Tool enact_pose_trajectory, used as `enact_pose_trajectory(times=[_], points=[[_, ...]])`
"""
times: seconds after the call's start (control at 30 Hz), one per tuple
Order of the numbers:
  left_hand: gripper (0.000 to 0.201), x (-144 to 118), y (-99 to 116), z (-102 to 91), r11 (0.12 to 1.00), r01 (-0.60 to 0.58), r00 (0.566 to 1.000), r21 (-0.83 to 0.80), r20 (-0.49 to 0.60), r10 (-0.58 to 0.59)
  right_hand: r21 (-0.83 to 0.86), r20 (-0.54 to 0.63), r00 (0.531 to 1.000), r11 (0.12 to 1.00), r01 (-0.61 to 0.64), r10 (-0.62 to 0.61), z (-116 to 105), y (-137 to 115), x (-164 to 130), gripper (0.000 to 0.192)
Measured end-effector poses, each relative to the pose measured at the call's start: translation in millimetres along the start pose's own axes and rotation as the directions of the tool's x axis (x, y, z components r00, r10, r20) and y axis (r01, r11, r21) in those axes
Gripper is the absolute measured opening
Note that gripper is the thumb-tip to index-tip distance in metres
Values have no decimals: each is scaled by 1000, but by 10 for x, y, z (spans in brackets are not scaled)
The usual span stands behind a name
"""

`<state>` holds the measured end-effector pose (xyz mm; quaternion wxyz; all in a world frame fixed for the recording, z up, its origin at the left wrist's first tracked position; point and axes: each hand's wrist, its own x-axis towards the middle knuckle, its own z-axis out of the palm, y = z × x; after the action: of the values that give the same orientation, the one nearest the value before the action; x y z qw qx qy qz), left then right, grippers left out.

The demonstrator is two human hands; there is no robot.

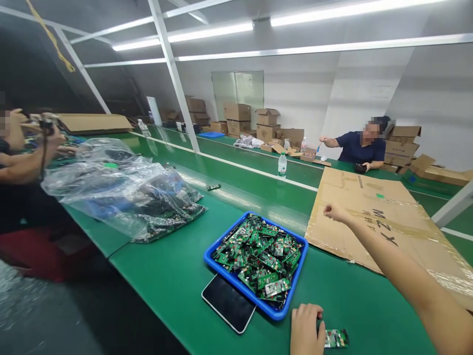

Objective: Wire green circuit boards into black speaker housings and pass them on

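My left hand (pixel 306 329) rests on the green table at the bottom edge, its fingers curled and touching a small green circuit board (pixel 337 338) that lies flat beside it. My right hand (pixel 333 212) is stretched forward over the flattened cardboard sheet (pixel 391 217), fingers closed, and nothing shows in it. A blue tray (pixel 226 272) heaped with several green circuit boards sits just ahead of my left hand. A dark phone (pixel 229 303) lies face up against the tray's near side.
A clear plastic bag (pixel 121 192) of more boards lies at the left. A water bottle (pixel 282 165) stands farther along the table. One person sits at the far right behind the table, another at the left edge. Cardboard boxes (pixel 238 118) are stacked by the back wall.
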<state>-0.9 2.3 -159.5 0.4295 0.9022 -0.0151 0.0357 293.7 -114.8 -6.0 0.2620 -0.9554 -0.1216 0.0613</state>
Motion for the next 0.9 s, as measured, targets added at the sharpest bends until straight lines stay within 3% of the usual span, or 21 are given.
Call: enact_pose_trajectory(times=[0.1,0.2,0.3,0.4,0.5,0.6,0.73,0.83,0.9], points=[[21,2,-1,6,1000,-3,1000,-7,-10,3,48,135,989,997,-62,56,321,186,-394,20],[19,11,-23,8,1000,-8,1000,-19,-7,8,140,132,987,984,-110,92,392,135,-450,19],[20,19,-58,4,1000,-12,1000,-27,-16,12,278,-38,993,956,-96,111,100,-104,-52,21],[22,17,-87,-7,1000,-24,1000,-19,-11,24,410,-240,964,912,-7,115,-281,-336,430,27],[21,9,-101,-15,999,-35,999,-3,3,35,484,-299,951,872,80,78,-246,-409,460,28],[22,14,-98,-20,999,-28,1000,24,15,27,495,-226,973,856,150,-41,244,-235,-83,24],[22,25,-52,-40,999,-11,999,40,35,9,474,-145,977,856,209,-159,852,329,-1104,30],[20,10,10,-78,999,-22,1000,24,17,21,435,-158,978,879,196,-139,986,799,-1772,35],[19,-3,50,-113,999,-29,999,24,17,28,409,-199,978,902,140,-62,1016,1100,-2195,37]])
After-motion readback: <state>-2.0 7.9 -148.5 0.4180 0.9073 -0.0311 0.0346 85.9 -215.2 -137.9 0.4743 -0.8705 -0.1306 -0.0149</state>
